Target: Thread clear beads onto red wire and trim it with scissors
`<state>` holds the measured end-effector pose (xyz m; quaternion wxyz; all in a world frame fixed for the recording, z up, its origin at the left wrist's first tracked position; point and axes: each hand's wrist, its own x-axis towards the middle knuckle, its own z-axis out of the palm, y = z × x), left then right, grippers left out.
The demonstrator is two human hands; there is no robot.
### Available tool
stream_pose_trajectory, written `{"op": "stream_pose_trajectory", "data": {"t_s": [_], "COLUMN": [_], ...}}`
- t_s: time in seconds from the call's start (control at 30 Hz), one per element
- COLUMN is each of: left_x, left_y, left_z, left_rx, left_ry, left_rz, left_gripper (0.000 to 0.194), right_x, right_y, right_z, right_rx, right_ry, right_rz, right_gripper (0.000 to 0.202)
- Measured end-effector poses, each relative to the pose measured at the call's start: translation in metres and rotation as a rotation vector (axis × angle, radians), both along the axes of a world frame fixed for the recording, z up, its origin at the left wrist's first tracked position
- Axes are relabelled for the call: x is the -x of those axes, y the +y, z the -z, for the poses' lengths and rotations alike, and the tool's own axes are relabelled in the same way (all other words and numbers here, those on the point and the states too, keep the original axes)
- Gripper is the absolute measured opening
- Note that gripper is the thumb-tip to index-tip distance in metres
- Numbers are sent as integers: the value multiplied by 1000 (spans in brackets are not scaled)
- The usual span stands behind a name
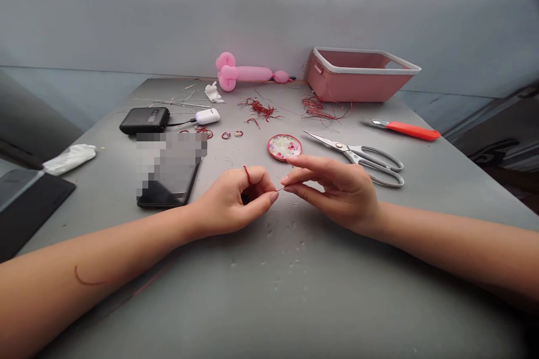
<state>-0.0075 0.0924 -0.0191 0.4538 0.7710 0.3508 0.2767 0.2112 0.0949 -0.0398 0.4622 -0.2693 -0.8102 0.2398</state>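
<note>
Between my two hands, above the middle of the table, runs a short stretch of thin red thread (pixel 280 189). My left hand (pixel 240 199) pinches it between thumb and forefinger, and a red loop is wound round one of its fingers. The thumb and a finger of my right hand (pixel 337 190) close on the thread's other side. Just beyond the hands lies a round dish (pixel 285 147) with a red rim, holding pale, pink and red beads. Scissors (pixel 353 157) with grey handles rest beyond my right hand. More red thread (pixel 154 280) trails beneath my left forearm.
A pink bin (pixel 353 85), a red thread coil (pixel 320 107), cut red pieces (pixel 261 109) and a pink balloon (pixel 252 73) are at the back. Left are a phone (pixel 168 197), a black power bank (pixel 144 120) and small rings (pixel 226 135). An orange-handled cutter (pixel 412 130) lies right.
</note>
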Motion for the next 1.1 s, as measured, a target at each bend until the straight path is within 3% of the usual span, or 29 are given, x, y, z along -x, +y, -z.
{"op": "stream_pose_trajectory", "data": {"t_s": [0.3,0.9,1.1], "left_x": [-1,1,0], "left_y": [0,-1,-1], "left_z": [0,3,3], "left_rx": [9,29,19], "left_ry": [-15,-40,-44], "left_rz": [-19,-21,-21], "left_gripper": [12,11,11], "right_x": [1,2,2], "right_y": [0,-1,-2], "right_z": [-1,-2,-4], "right_rx": [-96,-28,-126], "right_ry": [-38,-15,-46], "right_rz": [49,56,85], "right_gripper": [65,64,69]}}
